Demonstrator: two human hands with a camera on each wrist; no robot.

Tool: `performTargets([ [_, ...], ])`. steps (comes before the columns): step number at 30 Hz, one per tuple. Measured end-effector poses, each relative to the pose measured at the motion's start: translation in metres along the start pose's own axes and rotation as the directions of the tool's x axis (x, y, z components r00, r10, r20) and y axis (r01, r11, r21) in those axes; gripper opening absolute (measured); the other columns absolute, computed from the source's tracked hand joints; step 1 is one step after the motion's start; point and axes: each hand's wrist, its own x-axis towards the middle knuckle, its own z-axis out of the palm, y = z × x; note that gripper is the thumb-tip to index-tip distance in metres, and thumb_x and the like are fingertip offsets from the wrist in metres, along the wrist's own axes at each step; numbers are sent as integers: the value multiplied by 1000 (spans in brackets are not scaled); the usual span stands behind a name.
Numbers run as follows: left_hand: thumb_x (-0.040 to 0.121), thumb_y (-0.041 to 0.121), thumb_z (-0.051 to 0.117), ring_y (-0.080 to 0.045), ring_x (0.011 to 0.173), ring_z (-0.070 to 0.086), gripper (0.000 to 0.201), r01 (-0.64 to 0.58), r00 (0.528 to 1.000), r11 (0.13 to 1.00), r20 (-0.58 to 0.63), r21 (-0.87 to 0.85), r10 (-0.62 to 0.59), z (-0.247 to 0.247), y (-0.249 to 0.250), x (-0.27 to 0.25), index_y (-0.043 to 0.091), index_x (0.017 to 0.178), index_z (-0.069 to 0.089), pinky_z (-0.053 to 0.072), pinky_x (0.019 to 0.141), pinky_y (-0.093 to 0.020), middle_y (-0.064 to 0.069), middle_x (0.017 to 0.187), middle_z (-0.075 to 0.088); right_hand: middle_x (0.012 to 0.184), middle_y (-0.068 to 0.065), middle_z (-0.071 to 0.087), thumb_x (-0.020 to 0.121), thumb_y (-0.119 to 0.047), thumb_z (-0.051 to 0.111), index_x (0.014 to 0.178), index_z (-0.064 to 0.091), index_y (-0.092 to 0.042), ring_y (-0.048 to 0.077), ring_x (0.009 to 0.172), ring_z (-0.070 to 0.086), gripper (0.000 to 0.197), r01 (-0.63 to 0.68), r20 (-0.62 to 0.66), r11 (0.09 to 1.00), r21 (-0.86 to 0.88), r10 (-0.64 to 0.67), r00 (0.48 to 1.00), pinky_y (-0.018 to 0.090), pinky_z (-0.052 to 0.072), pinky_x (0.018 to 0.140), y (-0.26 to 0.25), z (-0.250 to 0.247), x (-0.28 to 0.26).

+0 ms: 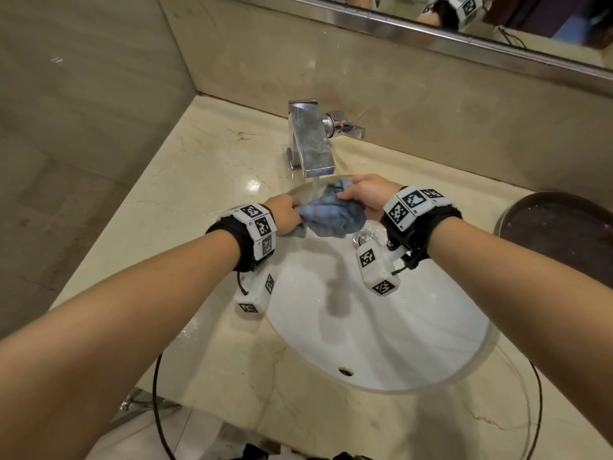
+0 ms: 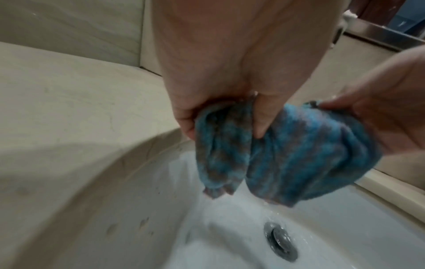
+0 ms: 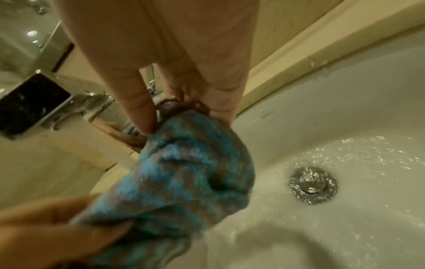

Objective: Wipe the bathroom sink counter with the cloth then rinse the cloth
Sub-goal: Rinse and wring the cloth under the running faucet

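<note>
A blue and brown cloth (image 1: 331, 215) (image 2: 276, 160) (image 3: 184, 172) hangs bunched over the white sink basin (image 1: 381, 327), just under the chrome faucet (image 1: 310, 141), whose water stream (image 1: 315, 187) runs onto it. My left hand (image 1: 285, 215) (image 2: 220, 109) grips the cloth's left end with thumb and fingers curled round it. At the cloth's right end, my right hand (image 1: 365, 194) (image 3: 184, 112) pinches the top edge. Water flows down to the drain (image 2: 280, 240) (image 3: 312, 183).
The beige marble counter (image 1: 185, 200) surrounds the basin, with a wall on the left and a backsplash behind. A dark round tray (image 1: 564, 234) sits on the counter at the right. A mirror edge (image 1: 464, 38) runs above the backsplash.
</note>
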Motion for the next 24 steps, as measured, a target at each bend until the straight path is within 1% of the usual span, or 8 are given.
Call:
performTargets([
  [2,89,11,50,-30,97,59,25,-2,1000,999,2,-50,2,-3,2,0,7,111,60,42,75,-28,-18,113,64,111,18,65,86,-6,60,105,64,-8,30,106,61,19,-16,-68,981,-193,3,998,44,47,102,6,-1,4],
  [4,90,13,47,-32,107,58,28,-11,1000,998,-24,-63,9,-4,7,-1,6,116,58,44,84,-30,-19,119,61,120,18,62,87,-10,61,119,58,-6,30,109,60,33,-11,-137,929,-370,-42,990,42,49,99,9,-1,4],
  [7,91,13,47,-33,113,56,30,-33,998,996,-47,-80,29,-5,17,-3,5,119,56,43,87,-28,-19,122,60,130,16,55,90,-19,57,134,44,-9,29,112,56,46,-7,-181,796,-606,-129,975,33,45,92,13,0,-2],
  [11,89,11,50,-32,103,57,28,-56,998,986,-47,-154,50,-8,26,-3,1,115,56,41,70,-22,-18,106,60,139,18,47,90,-18,57,149,23,-20,32,121,52,68,101,11,750,-654,-125,992,33,44,97,21,3,-8],
  [16,87,5,53,-19,75,52,25,-58,997,960,-59,-274,44,-7,33,-3,1,111,58,42,54,-16,-2,76,54,131,13,53,83,6,51,125,58,-9,26,123,47,44,198,116,788,-584,-160,980,23,35,91,21,6,-10],
  [19,86,3,53,-15,66,49,21,-40,997,940,-75,-338,16,-6,32,-4,4,107,57,38,51,-19,-2,69,48,110,17,63,81,5,60,103,62,-7,23,102,56,26,206,120,873,-442,-170,978,33,43,92,28,14,-6],
  [22,85,3,55,-18,72,51,21,-34,996,927,-89,-373,0,-7,28,-4,4,106,57,39,53,-22,-2,70,48,90,13,60,83,-2,64,78,57,-12,19,87,53,14,212,76,871,-444,-200,977,30,42,83,32,16,3],
  [24,84,2,58,-20,74,53,22,-2,999,918,-44,-396,-17,-7,25,-5,7,105,56,43,55,-24,-3,74,51,92,10,60,86,-2,60,86,61,-12,18,87,54,9,181,12,885,-429,-194,981,31,44,83,31,14,4],
])
